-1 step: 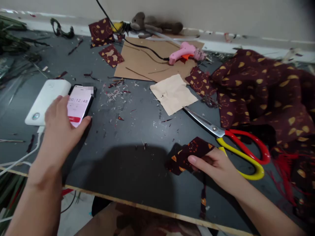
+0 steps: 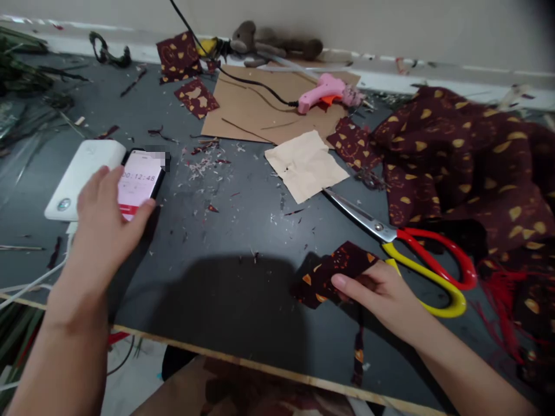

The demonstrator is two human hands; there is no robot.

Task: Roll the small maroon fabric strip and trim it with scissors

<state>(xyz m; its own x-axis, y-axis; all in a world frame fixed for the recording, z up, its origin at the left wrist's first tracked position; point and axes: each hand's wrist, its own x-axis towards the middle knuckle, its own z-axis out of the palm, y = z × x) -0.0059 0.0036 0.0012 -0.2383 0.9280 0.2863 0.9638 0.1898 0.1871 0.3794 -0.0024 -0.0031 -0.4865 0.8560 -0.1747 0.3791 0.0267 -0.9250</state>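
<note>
My left hand (image 2: 102, 219) lies over the lower part of a phone (image 2: 139, 173) showing a running-time display. Its fingers reach along the phone's left side, beside a white power bank (image 2: 87, 179), and the thumb is spread to the right edge. I cannot see a firm grip there. In my right hand (image 2: 385, 294) a small piece of dark maroon patterned fabric (image 2: 318, 277) is pinched between thumb and fingers, just above the table. Large scissors (image 2: 377, 226) with red and yellow handles lie beyond that hand, their tip touching a cream cloth square (image 2: 306, 164).
A pink glue gun (image 2: 323, 92) rests on a cardboard sheet (image 2: 247, 95) at the back. Heaped maroon fabric (image 2: 459, 150) covers the right side. Fabric squares (image 2: 197, 98), scraps and a plush toy (image 2: 273, 43) are farther back. The table's wooden edge (image 2: 243, 364) runs in front.
My left hand has shifted slightly forward over the phone, and its thumb has moved in to the phone's right edge. The right hand and fabric look unmoved.
</note>
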